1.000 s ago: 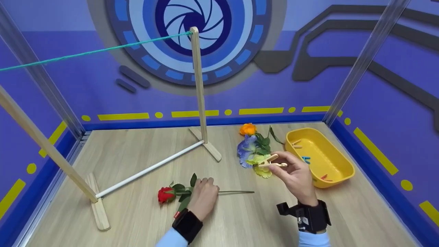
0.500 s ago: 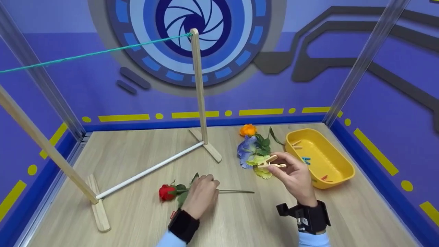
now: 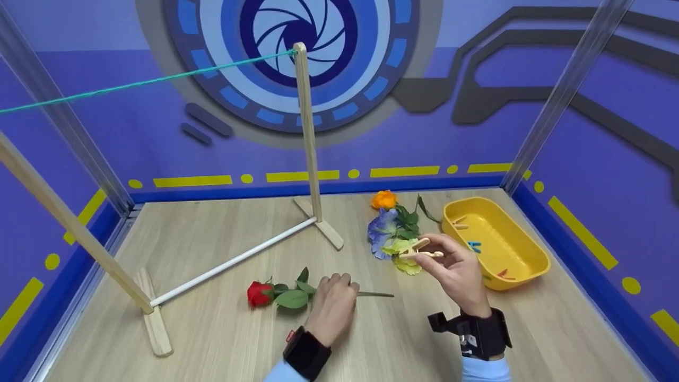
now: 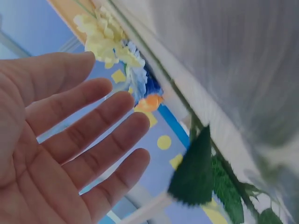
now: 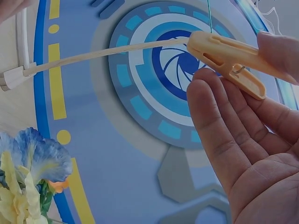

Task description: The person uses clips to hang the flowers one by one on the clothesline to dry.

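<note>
A red artificial rose (image 3: 260,294) with green leaves (image 3: 292,298) lies on the table, its stem (image 3: 375,294) pointing right. My left hand (image 3: 333,306) is over the stem, just right of the leaves, and covers part of it. In the left wrist view the fingers of my left hand (image 4: 88,135) are spread and loosely bent, with the stem running past beyond the fingertips. My right hand (image 3: 457,270) pinches a pale orange clothespin (image 5: 229,58) between thumb and fingers, its jaws closed. In the head view this clothespin overlaps the yellow flower (image 3: 407,265).
Blue (image 3: 383,231) and orange (image 3: 383,200) flowers lie behind the yellow one. A yellow tub (image 3: 522,233) at right holds several small clothespins. On the left stands a wooden frame (image 3: 307,132) with a green string (image 3: 159,78) and a white crossbar (image 3: 233,261).
My left hand has slid right along the stem, uncovering the leaves. The rose has shifted slightly. My right hand keeps the clothespin in nearly the same place.
</note>
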`<state>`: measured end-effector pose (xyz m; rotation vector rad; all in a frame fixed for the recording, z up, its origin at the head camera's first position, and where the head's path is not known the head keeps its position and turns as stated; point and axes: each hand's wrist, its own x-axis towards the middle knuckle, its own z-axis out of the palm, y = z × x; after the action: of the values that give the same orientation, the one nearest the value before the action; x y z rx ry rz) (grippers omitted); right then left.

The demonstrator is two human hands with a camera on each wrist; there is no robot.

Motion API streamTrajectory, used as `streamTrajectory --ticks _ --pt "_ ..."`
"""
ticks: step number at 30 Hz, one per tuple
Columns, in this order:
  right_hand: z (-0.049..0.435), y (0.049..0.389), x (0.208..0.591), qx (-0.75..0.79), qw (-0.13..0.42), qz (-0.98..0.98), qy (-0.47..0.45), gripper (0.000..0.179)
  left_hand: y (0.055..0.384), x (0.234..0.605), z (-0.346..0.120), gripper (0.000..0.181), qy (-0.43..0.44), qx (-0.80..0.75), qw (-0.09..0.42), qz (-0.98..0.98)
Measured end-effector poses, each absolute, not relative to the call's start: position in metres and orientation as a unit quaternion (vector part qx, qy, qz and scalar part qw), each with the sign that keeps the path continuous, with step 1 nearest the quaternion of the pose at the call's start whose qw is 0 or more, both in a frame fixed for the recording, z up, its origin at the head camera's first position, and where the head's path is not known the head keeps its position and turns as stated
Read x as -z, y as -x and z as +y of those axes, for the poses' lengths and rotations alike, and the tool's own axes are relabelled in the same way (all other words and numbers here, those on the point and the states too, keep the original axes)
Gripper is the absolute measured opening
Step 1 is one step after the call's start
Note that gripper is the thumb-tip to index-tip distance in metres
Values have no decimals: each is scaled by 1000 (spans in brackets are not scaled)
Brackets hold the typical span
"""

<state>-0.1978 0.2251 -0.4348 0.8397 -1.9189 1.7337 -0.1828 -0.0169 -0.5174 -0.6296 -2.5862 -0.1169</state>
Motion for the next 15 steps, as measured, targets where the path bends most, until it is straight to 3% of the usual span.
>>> streamTrajectory --ticks 6,15 --pt "224 198 435 -624 211 -688 -304 36 182 527 -10 10 214 -28 253 -943" --pt "226 198 434 -623 209 -692 -299 36 186 536 -10 3 181 -57 215 -958"
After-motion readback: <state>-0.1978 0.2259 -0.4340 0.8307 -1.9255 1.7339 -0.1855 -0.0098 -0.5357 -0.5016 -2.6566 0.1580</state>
